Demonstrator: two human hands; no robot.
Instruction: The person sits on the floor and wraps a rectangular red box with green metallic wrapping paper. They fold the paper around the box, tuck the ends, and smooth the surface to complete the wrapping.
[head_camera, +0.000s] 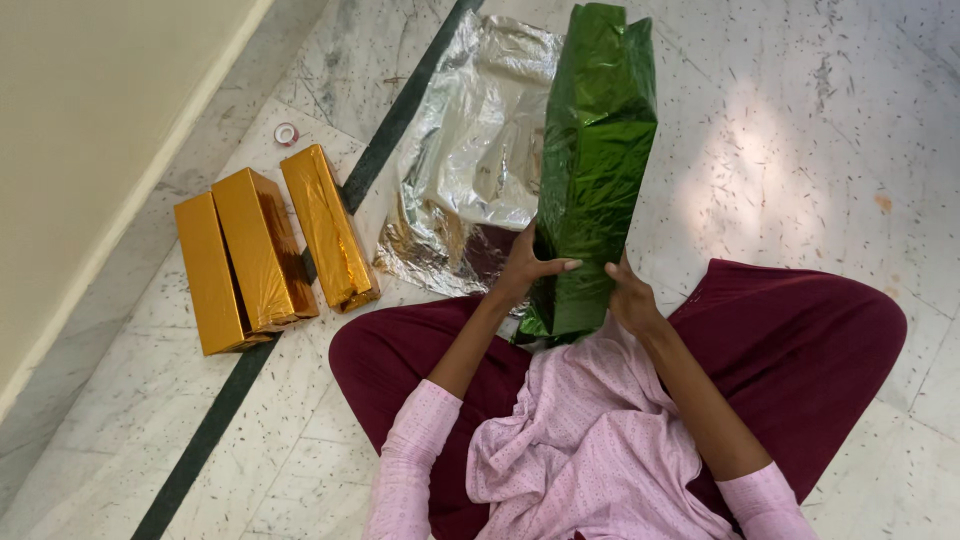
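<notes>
from the head view i am sitting cross-legged on the marble floor (800, 130), looking down over my pink shirt and maroon trousers. in front of me i hold a long box wrapped in shiny green foil (592, 170), standing on end with its lower end down at my lap and its top leaning away from me. my left hand (528, 266) is closed on the lower left edge of the green box, thumb stretched across its front face, the fingers tucked round behind where i cannot see them. my right hand (632, 296) is closed against the lower right edge, fingers pressed onto the foil.

just behind the green box, flat on the floor, lies a crumpled sheet of silver foil (470, 160), partly hidden by the box. to my left, well apart from my hands, three long boxes wrapped in gold foil (262, 245) lie side by side, two touching each other and the third just beside them, across a dark stripe (220, 420) set in the floor. a small roll of tape (286, 133) lies beyond the gold boxes, near the cream wall (90, 110).
</notes>
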